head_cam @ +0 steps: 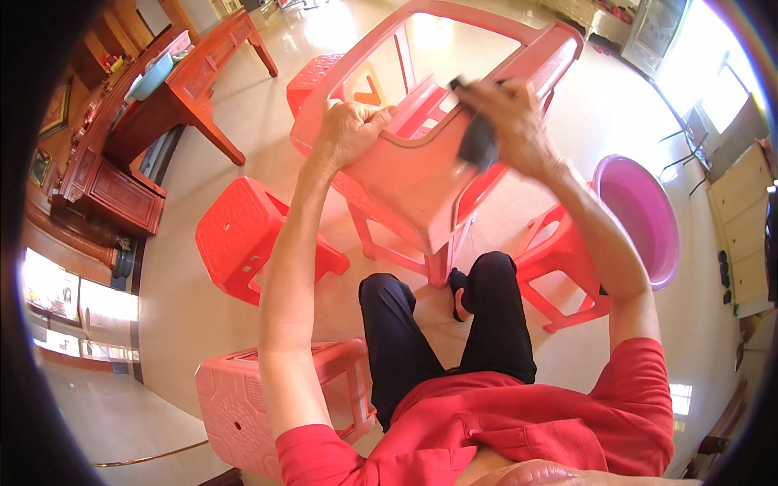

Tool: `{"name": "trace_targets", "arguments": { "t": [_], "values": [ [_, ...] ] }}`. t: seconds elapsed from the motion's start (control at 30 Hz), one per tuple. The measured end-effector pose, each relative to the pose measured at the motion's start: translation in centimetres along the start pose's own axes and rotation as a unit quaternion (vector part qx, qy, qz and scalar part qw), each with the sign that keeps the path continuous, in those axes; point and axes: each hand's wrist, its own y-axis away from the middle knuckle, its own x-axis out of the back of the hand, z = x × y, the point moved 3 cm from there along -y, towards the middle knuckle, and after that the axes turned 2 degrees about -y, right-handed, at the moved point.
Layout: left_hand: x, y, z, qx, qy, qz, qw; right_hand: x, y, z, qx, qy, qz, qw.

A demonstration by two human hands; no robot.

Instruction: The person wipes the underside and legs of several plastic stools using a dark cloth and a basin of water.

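A pink plastic stool (407, 194) is tipped over in front of my knees, its legs and open frame pointing away from me. My left hand (355, 130) grips the edge of a curved cutout in its side. In my right hand (513, 121) is a dark cloth (478, 146), pressed against the stool near the right-hand cutout. The right hand and cloth are blurred. More red plastic legs (439, 267) show under the stool; whether they belong to a second stool beneath it I cannot tell.
Left stands a red stool (234, 237); a paler stool (234, 395) is nearer my left elbow. A purple basin (638, 212) rests on a red stool (562, 273) at right. Behind is another red stool (307, 76). A carved wooden table (188, 91) stands far left beside a blue basin (153, 76).
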Motion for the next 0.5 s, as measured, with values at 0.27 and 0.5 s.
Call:
{"name": "trace_targets", "arguments": {
  "t": [0.27,0.5],
  "values": [
    [-1.1,-1.2,1.8,-0.006,-0.003,0.001,1.0,0.5,0.1,22.2,-0.261,0.262,-0.022,0.929],
    [0.6,0.1,1.1,0.01,-0.03,-0.013,0.999,-2.3,-0.2,-1.5,-0.013,0.03,0.021,0.999]
  ]
}}
